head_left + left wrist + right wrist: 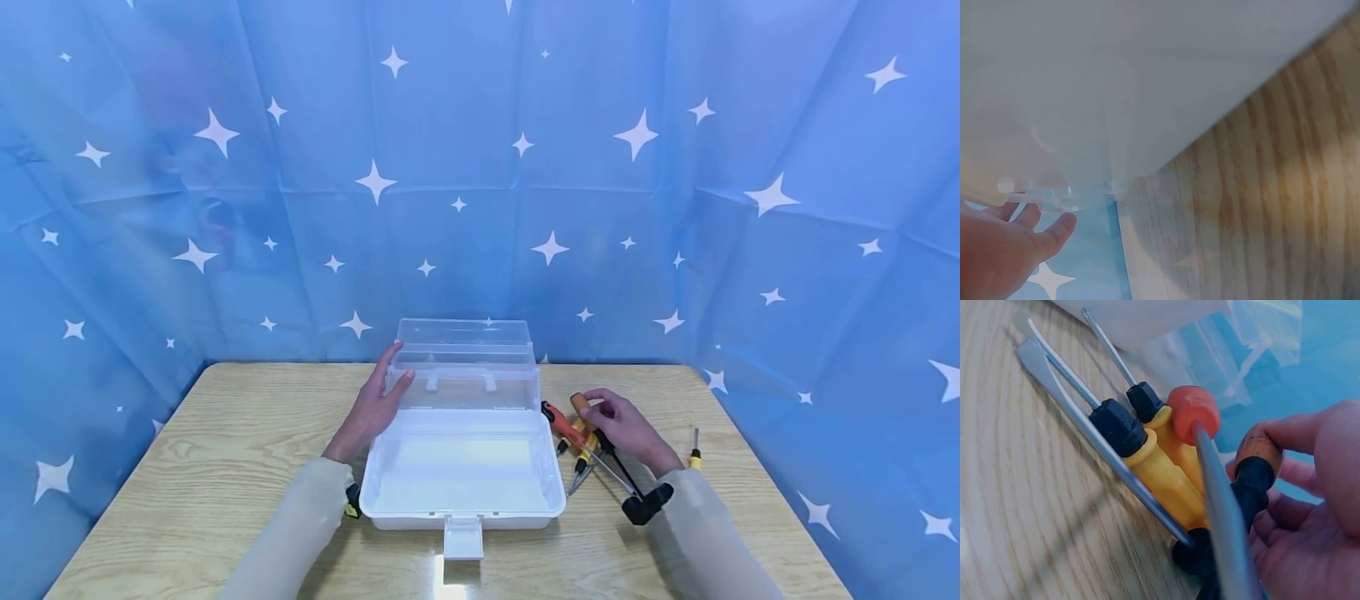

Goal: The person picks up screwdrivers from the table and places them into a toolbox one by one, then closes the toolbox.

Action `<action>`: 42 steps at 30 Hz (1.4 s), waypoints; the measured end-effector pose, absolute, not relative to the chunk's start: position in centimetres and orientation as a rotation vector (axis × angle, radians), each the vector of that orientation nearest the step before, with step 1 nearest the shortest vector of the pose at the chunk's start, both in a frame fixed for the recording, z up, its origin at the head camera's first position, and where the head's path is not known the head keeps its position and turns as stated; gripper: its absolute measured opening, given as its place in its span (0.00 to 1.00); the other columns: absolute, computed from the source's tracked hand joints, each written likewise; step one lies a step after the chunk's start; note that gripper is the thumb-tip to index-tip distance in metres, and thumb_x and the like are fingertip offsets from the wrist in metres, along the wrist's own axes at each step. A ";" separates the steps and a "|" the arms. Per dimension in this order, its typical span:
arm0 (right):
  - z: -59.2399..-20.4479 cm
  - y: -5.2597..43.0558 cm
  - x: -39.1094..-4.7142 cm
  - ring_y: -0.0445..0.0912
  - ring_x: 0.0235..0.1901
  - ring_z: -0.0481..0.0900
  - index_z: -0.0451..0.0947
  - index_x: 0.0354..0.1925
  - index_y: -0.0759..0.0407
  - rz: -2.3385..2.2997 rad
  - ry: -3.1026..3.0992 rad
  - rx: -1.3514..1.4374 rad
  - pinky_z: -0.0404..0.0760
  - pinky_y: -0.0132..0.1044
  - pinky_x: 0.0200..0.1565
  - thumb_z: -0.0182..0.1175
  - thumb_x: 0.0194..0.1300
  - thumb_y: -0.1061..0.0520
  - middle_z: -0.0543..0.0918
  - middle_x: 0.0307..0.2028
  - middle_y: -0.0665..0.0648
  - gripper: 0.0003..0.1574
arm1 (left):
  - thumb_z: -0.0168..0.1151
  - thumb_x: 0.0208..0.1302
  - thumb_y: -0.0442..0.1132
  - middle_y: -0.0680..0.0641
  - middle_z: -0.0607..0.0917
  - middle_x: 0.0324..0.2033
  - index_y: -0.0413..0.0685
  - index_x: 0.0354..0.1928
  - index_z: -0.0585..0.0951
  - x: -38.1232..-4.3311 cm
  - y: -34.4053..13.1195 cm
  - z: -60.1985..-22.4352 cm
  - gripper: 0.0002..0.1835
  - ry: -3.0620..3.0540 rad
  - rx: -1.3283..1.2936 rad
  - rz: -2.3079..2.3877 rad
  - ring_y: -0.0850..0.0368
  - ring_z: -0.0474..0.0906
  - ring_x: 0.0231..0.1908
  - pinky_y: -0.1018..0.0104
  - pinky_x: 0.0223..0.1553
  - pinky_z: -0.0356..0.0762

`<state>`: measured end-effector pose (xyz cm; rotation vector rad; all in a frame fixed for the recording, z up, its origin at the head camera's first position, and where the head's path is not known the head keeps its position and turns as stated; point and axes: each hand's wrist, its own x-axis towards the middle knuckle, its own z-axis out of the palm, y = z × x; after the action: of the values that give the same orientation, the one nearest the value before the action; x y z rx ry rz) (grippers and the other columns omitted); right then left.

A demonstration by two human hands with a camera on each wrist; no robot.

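A white box (462,475) stands with its clear lid (465,387) raised at the back. My left hand (375,408) touches the lid's left edge with its fingers extended; in the left wrist view, fingertips (1060,228) lie by the clear rim. To the right of the box, my right hand (626,425) pinches the end of an orange-and-black handle (1259,450), apparently a hammer's, with a black head (647,504) near the sleeve. Against it lie a red-orange-handled screwdriver (562,422) and yellow-handled screwdrivers (1169,481) with black collars, crossing one another.
A separate yellow-handled screwdriver (695,454) lies farther right, beyond my right wrist. A small black-and-yellow object (352,502) sits against the box's left side. The box's front latch (463,540) hangs down. A blue star-patterned curtain (465,208) stands behind the wooden table (247,433).
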<state>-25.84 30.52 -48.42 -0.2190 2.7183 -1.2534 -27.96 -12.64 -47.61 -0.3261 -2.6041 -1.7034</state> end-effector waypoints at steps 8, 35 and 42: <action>-47.7 30.6 -25.5 0.50 0.41 0.79 0.69 0.64 0.61 -1.318 2.689 -0.213 0.79 0.40 0.41 0.54 0.75 0.45 0.81 0.44 0.65 0.29 | 0.46 0.71 0.67 0.50 0.48 0.79 0.68 0.78 0.48 -28.0 -12.5 -47.8 0.39 -2.616 -0.312 -1.716 0.42 0.44 0.77 0.32 0.70 0.49; -43.8 29.4 -24.6 0.62 0.43 0.82 0.66 0.65 0.62 -1.457 2.695 -0.407 0.82 0.50 0.44 0.53 0.76 0.49 0.81 0.46 0.64 0.27 | 0.47 0.70 0.68 0.54 0.47 0.78 0.68 0.78 0.49 -28.2 -12.7 -47.9 0.39 -2.588 -0.327 -1.718 0.45 0.42 0.77 0.34 0.72 0.47; -42.6 28.9 -24.1 0.52 0.40 0.82 0.67 0.66 0.61 -1.446 2.717 -0.450 0.82 0.43 0.42 0.52 0.77 0.50 0.80 0.44 0.61 0.26 | 0.47 0.70 0.67 0.54 0.47 0.78 0.67 0.78 0.49 -28.1 -12.8 -48.0 0.40 -2.579 -0.335 -1.720 0.44 0.42 0.77 0.34 0.72 0.47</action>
<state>-24.09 28.94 -42.58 -0.4499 2.7174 -1.4457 -28.14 -12.76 -47.98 -0.3352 -2.5794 -1.7201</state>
